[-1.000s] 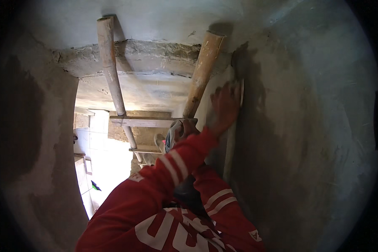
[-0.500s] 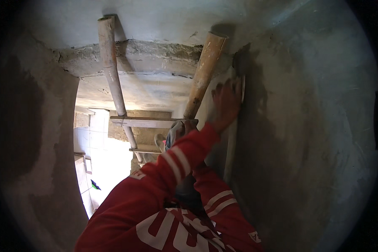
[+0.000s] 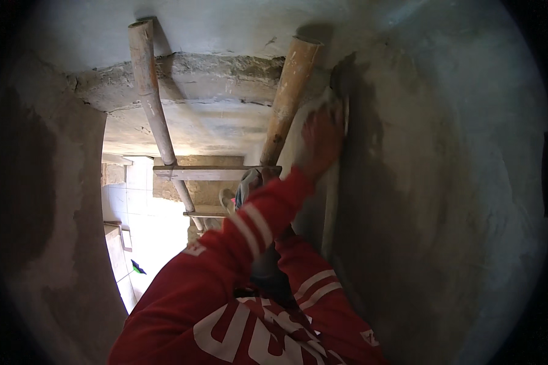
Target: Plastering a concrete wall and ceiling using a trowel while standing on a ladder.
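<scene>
My left hand (image 3: 323,139), reaching across from a red sleeve, is raised at the right wall with its fingers curled. It grips a narrow pale strip (image 3: 346,115) whose thin edge lies against the damp grey plaster (image 3: 383,164). A longer pale line (image 3: 332,213) continues below, and I cannot tell whether it is the same piece. My right forearm (image 3: 313,277) passes behind the left one. My right hand is mostly hidden there; a bit of skin shows by the ladder rung (image 3: 210,173), beside a greyish, cloth-like thing (image 3: 248,184).
Two bamboo poles (image 3: 148,79) (image 3: 289,91) of a ladder lean on the far wall, crossing a rough ledge (image 3: 219,76). A lower rung (image 3: 204,212) shows beneath. Far below on the left lies a bright tiled floor (image 3: 158,225). A plastered wall (image 3: 73,213) stands close at the left.
The whole view has shifted slightly, so the ladder and the wall sit a little further left and up. My left hand stays at the wall, still on the pale strip.
</scene>
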`<state>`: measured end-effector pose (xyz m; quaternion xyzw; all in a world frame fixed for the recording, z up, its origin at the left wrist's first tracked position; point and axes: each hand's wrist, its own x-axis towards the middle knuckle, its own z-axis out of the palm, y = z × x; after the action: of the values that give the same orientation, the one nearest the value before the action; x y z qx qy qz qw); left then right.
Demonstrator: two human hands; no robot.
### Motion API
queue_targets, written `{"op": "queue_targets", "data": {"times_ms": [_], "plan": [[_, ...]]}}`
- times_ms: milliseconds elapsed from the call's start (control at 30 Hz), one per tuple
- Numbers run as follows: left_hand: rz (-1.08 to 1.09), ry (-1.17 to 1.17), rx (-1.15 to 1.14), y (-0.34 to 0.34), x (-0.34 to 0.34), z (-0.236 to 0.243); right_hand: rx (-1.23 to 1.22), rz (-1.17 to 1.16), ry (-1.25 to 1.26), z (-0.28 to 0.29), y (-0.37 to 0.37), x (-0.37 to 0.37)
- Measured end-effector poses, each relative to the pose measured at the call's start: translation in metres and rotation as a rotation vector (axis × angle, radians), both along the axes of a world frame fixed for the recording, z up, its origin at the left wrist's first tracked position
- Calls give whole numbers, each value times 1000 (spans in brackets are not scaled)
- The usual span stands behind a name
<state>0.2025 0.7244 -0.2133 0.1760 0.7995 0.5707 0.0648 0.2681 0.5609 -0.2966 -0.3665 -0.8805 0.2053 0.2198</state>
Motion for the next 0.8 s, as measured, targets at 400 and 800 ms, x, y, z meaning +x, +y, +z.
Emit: {"op": "queue_targets", "data": {"times_ms": [400,800], "plan": [[-481,-396,-88,-121,90,30,-146,77,-154,27,17,-3],[-341,-179,97,-116,107,35,-118,89,-181,28,15,-1]]}}
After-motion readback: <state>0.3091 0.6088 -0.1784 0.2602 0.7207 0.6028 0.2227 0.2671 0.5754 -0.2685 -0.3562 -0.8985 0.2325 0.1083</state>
